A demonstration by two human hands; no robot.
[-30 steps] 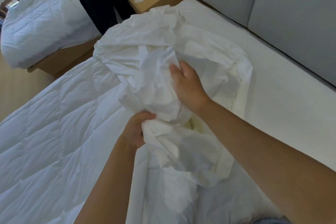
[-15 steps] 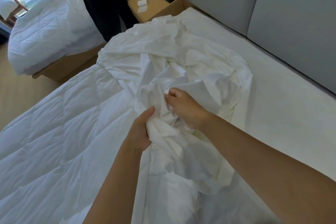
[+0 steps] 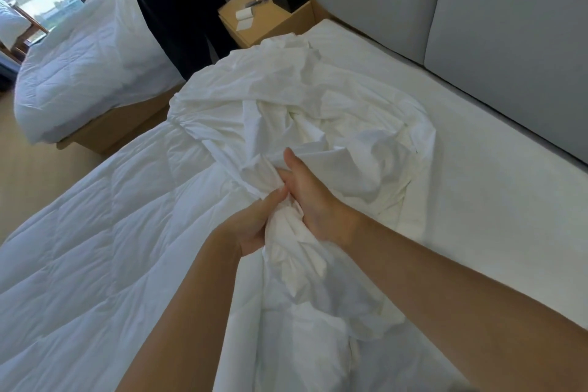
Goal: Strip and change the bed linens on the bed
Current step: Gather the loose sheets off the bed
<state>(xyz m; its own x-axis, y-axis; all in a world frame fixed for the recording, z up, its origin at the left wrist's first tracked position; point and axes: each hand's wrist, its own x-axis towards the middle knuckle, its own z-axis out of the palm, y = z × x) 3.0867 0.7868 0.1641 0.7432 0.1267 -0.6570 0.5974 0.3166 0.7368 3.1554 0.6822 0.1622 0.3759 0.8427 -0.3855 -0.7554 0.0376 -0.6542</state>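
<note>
Closest in, the left hand and right hand are clamped side by side on the same twisted neck of the white sheet. The fingers of both are curled tight round the cloth and the thumbs nearly touch. The rest of the sheet is piled in a loose heap mid-bed, partly on the quilt to the left and partly on the bare mattress to the right.

My take is that this is the gather-it-up stage of stripping. I'd reach one hand forward for a fresh handful while the other holds the bundle, so the heap comes in as one ball and nothing trails. Lift rather than drag, or the far edge could snag and pull the quilt along with it. Check that no quilt corner is caught inside the bunch.

The far side of the heap reaches almost to the mattress corner by the grey headboard. Beyond that, someone in dark trousers stands beside a second bed, so swing the bundle away from them.
</note>
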